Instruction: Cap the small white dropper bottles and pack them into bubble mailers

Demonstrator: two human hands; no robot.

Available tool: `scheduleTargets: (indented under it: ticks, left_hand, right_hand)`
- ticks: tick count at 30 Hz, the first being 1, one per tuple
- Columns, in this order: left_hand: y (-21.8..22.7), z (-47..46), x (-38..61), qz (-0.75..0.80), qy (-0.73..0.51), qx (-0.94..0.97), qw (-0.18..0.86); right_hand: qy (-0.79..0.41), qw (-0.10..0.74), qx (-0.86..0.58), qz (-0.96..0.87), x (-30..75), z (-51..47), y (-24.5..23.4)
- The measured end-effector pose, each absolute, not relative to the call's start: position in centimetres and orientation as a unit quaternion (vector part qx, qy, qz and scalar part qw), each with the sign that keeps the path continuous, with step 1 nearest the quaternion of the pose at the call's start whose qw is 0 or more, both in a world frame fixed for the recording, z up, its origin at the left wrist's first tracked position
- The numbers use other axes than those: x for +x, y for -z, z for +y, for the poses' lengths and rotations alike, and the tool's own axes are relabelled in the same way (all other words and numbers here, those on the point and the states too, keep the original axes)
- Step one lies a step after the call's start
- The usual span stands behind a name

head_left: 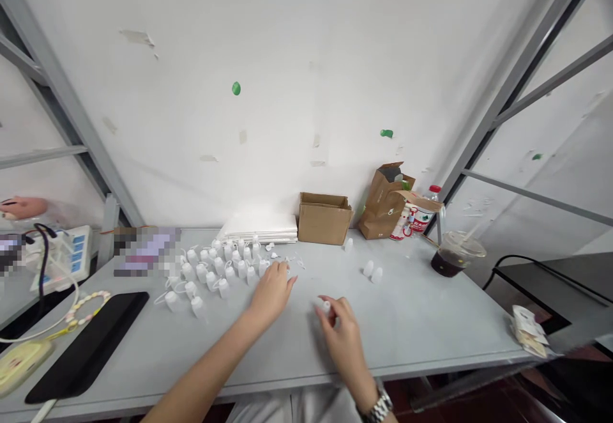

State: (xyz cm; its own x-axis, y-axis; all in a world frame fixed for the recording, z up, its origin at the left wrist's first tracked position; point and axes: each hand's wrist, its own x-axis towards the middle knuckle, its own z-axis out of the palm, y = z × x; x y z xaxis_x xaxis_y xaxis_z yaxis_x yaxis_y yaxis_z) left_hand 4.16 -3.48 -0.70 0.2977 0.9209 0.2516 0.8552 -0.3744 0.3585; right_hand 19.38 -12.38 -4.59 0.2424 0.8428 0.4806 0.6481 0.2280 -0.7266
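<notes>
My right hand (341,337) pinches a small white plastic bottle piece (325,307) between its fingertips, just above the grey table (407,321). My left hand (272,293) rests nearer the back, its fingertips beside small white plastic bits (292,263). Whether those fingers hold one is hidden. Left of that hand lies a dense group of white plastic bottles with thin looped straps (215,269). Two similar white bottles (372,271) stand to the right of both hands, apart from the group.
A cardboard box (324,220), a stack of white sheets (258,226) and a brown paper bag (383,204) line the wall. A plastic cup of dark drink (454,254) stands at the right. A black mat (86,346) and a cabled white power strip (60,258) occupy the left.
</notes>
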Motion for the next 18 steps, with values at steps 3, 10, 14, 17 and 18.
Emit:
scheduleTargets:
  ticks: [3,10,14,17,18]
  left_hand:
    - [0.6,-0.8,6.1,0.539,-0.204,0.812,0.090]
    - [1.8,1.6,7.1,0.505,-0.237,0.814,0.164]
    - [1.4,2.0,6.8,0.507,-0.296,0.774,0.235]
    - [0.8,1.5,6.1,0.512,-0.345,0.722,0.312]
    - [0.6,1.1,5.7,0.512,-0.361,0.701,0.341]
  right_hand:
    - [-0.091,0.495,-0.596,-0.626,16.5,-12.5,5.5]
    - [-0.129,0.526,-0.584,-0.605,16.2,-12.3,5.4]
    - [-0.159,0.561,-0.571,-0.578,16.3,-12.5,4.7]
    - [-0.197,0.596,-0.562,-0.539,16.2,-12.5,4.8]
    - [-0.225,0.604,-0.555,-0.526,16.2,-12.4,5.0]
